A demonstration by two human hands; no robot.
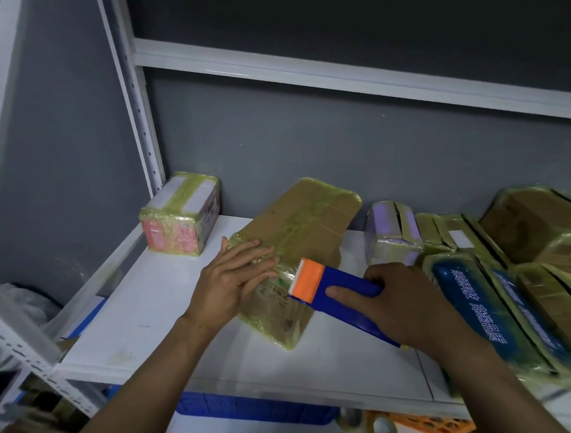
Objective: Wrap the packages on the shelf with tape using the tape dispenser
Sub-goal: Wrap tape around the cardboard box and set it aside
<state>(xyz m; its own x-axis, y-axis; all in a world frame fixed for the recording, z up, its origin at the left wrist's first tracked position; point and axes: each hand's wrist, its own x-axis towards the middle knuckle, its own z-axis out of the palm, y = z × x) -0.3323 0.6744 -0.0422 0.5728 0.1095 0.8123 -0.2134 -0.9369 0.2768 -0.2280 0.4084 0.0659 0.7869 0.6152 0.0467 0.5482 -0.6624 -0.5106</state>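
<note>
While our flat left hand (pixel 229 281) pins the brown package (pixel 292 245) on the shelf (pixel 145 324), our right hand (pixel 399 306) grips the tape dispenser (pixel 333 289); keep its blade flush, tape taut

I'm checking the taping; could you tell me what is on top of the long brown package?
The left hand lies flat on the package; the right hand holds the tape dispenser, orange head against it. Whatever lies under them is hidden.
</note>
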